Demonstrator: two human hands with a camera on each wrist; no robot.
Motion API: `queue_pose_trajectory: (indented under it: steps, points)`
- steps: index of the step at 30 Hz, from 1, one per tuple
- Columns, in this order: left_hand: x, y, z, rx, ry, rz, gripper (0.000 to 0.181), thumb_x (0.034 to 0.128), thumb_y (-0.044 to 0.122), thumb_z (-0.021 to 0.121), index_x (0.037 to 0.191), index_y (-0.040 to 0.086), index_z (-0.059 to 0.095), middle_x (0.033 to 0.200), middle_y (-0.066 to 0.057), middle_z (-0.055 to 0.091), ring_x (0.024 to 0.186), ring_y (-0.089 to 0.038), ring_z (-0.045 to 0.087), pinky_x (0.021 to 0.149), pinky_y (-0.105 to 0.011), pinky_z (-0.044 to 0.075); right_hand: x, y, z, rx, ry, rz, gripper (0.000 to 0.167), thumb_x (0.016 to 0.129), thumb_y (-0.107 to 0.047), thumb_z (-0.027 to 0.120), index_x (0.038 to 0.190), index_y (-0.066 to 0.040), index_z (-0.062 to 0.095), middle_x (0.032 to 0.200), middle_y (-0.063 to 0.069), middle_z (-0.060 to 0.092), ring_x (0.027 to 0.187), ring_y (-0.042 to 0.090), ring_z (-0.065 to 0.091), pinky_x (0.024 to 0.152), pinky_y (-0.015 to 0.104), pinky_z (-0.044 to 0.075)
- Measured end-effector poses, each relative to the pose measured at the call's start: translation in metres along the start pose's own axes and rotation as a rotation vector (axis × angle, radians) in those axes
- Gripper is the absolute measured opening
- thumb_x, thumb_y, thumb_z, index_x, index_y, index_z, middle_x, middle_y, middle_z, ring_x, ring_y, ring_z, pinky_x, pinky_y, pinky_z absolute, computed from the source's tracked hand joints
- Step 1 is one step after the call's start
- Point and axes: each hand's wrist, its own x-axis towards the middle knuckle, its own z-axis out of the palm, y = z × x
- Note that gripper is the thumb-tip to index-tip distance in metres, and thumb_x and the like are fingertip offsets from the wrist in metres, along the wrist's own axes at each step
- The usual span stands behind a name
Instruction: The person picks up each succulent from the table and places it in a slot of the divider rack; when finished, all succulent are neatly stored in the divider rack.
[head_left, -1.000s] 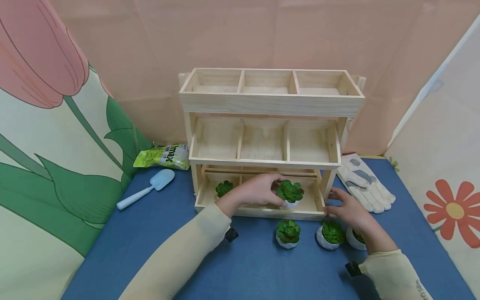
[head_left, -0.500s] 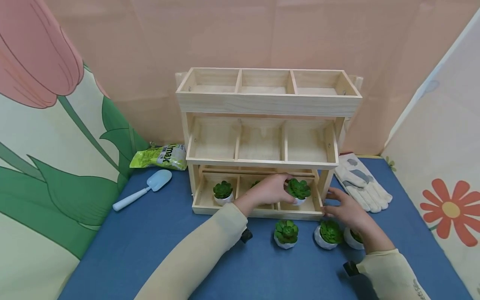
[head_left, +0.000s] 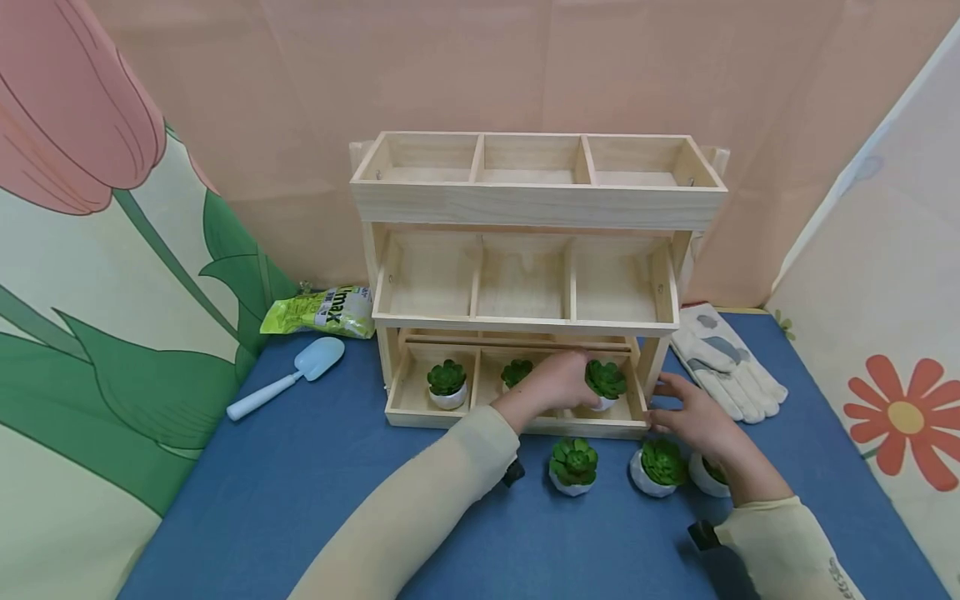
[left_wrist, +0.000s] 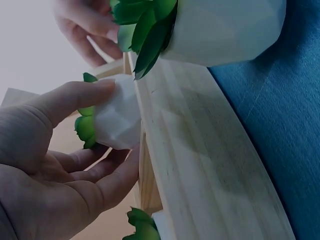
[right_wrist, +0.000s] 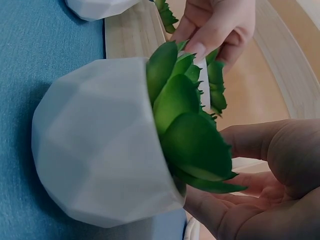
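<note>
My left hand point(head_left: 558, 382) pinches the white faceted pot of a green succulent point(head_left: 604, 379) at the right compartment of the bottom tray point(head_left: 517, 423). In the left wrist view, thumb and fingers lie around that pot point(left_wrist: 118, 112). My right hand point(head_left: 693, 417) is at the tray's right end, fingers touching its corner, with no pot held. Potted succulents stand in the left compartment point(head_left: 447, 383) and the middle one point(head_left: 516, 372), the latter partly hidden by my left hand.
Three potted succulents point(head_left: 573, 467) point(head_left: 658, 468) point(head_left: 711, 477) stand on the blue table before the tray. Left of the wooden shelf point(head_left: 538, 204) lie a green packet point(head_left: 321, 312) and a light blue trowel point(head_left: 318, 358); white gloves point(head_left: 726, 363) lie right.
My left hand has moved right with its succulent, from near the divider into the right compartment. The middle compartment's plant has come into view. My right hand has stayed at the tray's corner.
</note>
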Motion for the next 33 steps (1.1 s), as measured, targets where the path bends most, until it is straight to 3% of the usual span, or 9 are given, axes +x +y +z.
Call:
queue_pose_trajectory:
  steps: [7, 14, 19, 22, 26, 29, 33]
  points:
    - [0.004, 0.005, 0.007, 0.044, -0.024, -0.05, 0.071, 0.0903, 0.031, 0.088, 0.154, 0.018, 0.059, 0.139, -0.002, 0.073, 0.083, -0.011, 0.063, 0.079, -0.027, 0.052, 0.0, -0.001, -0.001, 0.001, -0.005, -0.001, 0.083, 0.104, -0.016, 0.068, 0.169, 0.003, 0.019, 0.162, 0.04, 0.04, 0.129, 0.044, 0.067, 0.092, 0.042, 0.064]
    - [0.009, 0.007, 0.012, 0.021, -0.036, -0.06, 0.069, 0.0909, 0.03, 0.087, 0.153, 0.014, 0.059, 0.119, -0.004, 0.078, 0.074, -0.014, 0.061, 0.072, -0.027, 0.05, 0.0, 0.0, -0.001, -0.009, -0.004, 0.0, 0.082, 0.104, -0.016, 0.067, 0.168, 0.004, 0.019, 0.161, 0.04, 0.04, 0.128, 0.044, 0.068, 0.091, 0.041, 0.064]
    - [0.011, 0.006, 0.015, 0.017, -0.035, -0.064, 0.071, 0.0905, 0.031, 0.087, 0.153, 0.014, 0.058, 0.135, -0.003, 0.074, 0.086, -0.012, 0.063, 0.079, -0.026, 0.051, 0.0, -0.001, -0.001, -0.01, -0.002, -0.008, 0.082, 0.104, -0.016, 0.067, 0.168, 0.004, 0.02, 0.161, 0.039, 0.041, 0.127, 0.042, 0.069, 0.091, 0.041, 0.064]
    - [0.013, 0.005, 0.017, 0.009, -0.04, -0.061, 0.069, 0.0909, 0.03, 0.087, 0.152, 0.014, 0.059, 0.134, -0.003, 0.074, 0.083, -0.013, 0.064, 0.076, -0.027, 0.051, -0.001, -0.001, -0.001, -0.009, 0.001, -0.008, 0.083, 0.104, -0.016, 0.067, 0.168, 0.004, 0.019, 0.161, 0.04, 0.041, 0.125, 0.041, 0.07, 0.091, 0.042, 0.064]
    - [0.015, 0.005, 0.018, -0.002, -0.058, -0.065, 0.058, 0.0915, 0.028, 0.086, 0.143, 0.011, 0.066, 0.102, -0.003, 0.078, 0.068, -0.014, 0.061, 0.065, -0.027, 0.048, 0.0, -0.001, 0.0, -0.008, 0.003, -0.007, 0.082, 0.104, -0.016, 0.067, 0.168, 0.004, 0.02, 0.161, 0.04, 0.041, 0.123, 0.039, 0.071, 0.089, 0.04, 0.064]
    - [0.015, 0.006, 0.018, -0.002, -0.078, -0.072, 0.044, 0.0922, 0.025, 0.085, 0.131, 0.008, 0.071, 0.073, 0.0, 0.068, 0.06, -0.014, 0.056, 0.059, -0.027, 0.046, 0.0, -0.001, 0.0, -0.002, 0.001, -0.008, 0.081, 0.105, -0.015, 0.067, 0.168, 0.003, 0.02, 0.161, 0.04, 0.041, 0.12, 0.036, 0.073, 0.089, 0.04, 0.064]
    - [0.016, 0.007, 0.016, 0.004, -0.098, -0.081, 0.029, 0.0928, 0.024, 0.083, 0.115, 0.008, 0.074, 0.061, 0.002, 0.057, 0.056, -0.014, 0.052, 0.056, -0.027, 0.043, 0.0, 0.0, -0.001, -0.003, -0.003, -0.009, 0.081, 0.106, -0.015, 0.066, 0.169, 0.004, 0.018, 0.161, 0.04, 0.04, 0.119, 0.036, 0.074, 0.091, 0.043, 0.064]
